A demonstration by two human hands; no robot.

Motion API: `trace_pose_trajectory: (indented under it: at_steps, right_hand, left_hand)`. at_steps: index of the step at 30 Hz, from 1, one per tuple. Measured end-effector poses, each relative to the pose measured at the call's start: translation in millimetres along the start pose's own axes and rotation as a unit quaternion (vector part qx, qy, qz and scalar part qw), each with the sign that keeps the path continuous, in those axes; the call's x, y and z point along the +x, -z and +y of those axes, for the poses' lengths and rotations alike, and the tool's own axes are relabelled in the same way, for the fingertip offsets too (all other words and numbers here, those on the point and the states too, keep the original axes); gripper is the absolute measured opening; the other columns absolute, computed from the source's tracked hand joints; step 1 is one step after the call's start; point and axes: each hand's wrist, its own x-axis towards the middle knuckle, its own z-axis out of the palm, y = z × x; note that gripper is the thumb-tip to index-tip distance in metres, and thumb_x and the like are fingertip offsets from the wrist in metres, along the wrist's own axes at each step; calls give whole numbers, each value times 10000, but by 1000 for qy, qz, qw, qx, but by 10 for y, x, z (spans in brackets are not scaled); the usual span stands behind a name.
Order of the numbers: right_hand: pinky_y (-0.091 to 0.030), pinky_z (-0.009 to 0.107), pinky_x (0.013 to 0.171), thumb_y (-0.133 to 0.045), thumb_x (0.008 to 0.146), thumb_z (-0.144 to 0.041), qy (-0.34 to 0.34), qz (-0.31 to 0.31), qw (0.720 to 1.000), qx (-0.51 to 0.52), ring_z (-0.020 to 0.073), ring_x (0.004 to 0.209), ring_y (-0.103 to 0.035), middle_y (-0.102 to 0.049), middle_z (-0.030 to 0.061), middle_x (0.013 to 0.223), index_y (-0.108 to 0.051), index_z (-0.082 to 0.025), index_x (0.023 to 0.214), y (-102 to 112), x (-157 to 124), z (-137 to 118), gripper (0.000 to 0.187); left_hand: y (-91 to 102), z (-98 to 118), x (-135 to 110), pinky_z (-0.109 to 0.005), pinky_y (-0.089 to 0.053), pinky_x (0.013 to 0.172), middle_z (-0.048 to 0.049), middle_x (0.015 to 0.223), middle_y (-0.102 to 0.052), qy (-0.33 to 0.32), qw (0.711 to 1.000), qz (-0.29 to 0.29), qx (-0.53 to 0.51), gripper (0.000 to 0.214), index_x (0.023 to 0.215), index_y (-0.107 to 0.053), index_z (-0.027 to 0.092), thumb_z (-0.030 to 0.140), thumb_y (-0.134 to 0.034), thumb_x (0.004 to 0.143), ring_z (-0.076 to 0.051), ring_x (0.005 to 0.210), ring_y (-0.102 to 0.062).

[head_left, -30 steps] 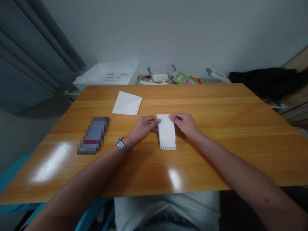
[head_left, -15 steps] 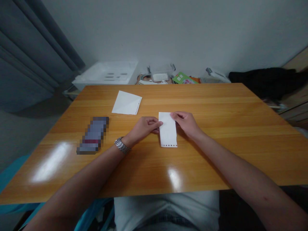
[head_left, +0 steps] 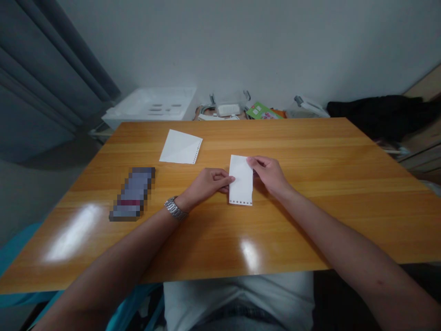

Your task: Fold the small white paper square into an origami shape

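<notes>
A room, apparently in a home.
A curtain (head_left: 44,73) hangs at ten o'clock, a pale wall (head_left: 241,50) stands at twelve, and dark cloth (head_left: 379,112) lies at two, around a glossy wooden worktop (head_left: 317,170).

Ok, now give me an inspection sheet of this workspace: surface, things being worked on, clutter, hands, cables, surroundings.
Surface: wooden table, glossy, with light glaring off it.
Job's things: small white sheet, row of holes along its near edge.
Clutter: larger white sheet lying farther left, holes along its right edge; pixelated dark item, identity unclear.
Hands: left hand, with a metal watch, pinches the small sheet's left edge; right hand pinches its far right corner.
Cables: grey curved piece beyond the table might be one; cannot tell.
Surroundings: grey-blue curtain left, wall ahead, white tray and green booklet beyond the far edge, dark cloth right.
</notes>
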Motion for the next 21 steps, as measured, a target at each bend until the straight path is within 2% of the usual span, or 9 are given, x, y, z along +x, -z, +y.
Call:
trace_pose_trajectory:
  at_steps: [6, 13, 17, 21]
  right_hand:
    - [-534, 315, 607, -709, 825, -619, -10, -3, 1000, 28, 180, 662, -625, -705, 44, 768, -727, -189, 788, -5, 12, 25, 432]
    - [-562, 323, 635, -711, 827, -613, -8, 10, 1000, 27, 194, 716, -656, -724, 54, 815, -734, -190, 824, 3, 4, 3, 424]
    - [-577, 331, 653, -698, 834, -616, 3, 38, 999, 31, 198, 743, -665, -727, 59, 838, -731, -193, 856, 21, 27, 25, 426]
    - [-583, 335, 661, -699, 832, -618, 4, 57, 998, 23, 196, 740, -665, -725, 62, 827, -736, -193, 857, 33, 49, 34, 428]
  left_hand:
    - [9, 0, 3, -228, -567, 650, -50, 752, -733, -16, 999, 12, 33, 351, 787, -664, 134, 460, -783, 834, -110, 655, -670]
    - [-15, -16, 19, -241, -568, 667, -54, 813, -735, -39, 999, 25, 16, 325, 863, -669, 137, 452, -752, 858, -120, 692, -673]
    - [-47, 7, 2, -261, -579, 701, -81, 881, -756, -27, 1000, 3, -1, 312, 931, -707, 132, 423, -772, 843, -136, 734, -689]
    - [-52, 14, -14, -261, -574, 708, -91, 862, -769, -10, 1000, -11, 12, 302, 894, -739, 126, 424, -768, 851, -138, 721, -691]
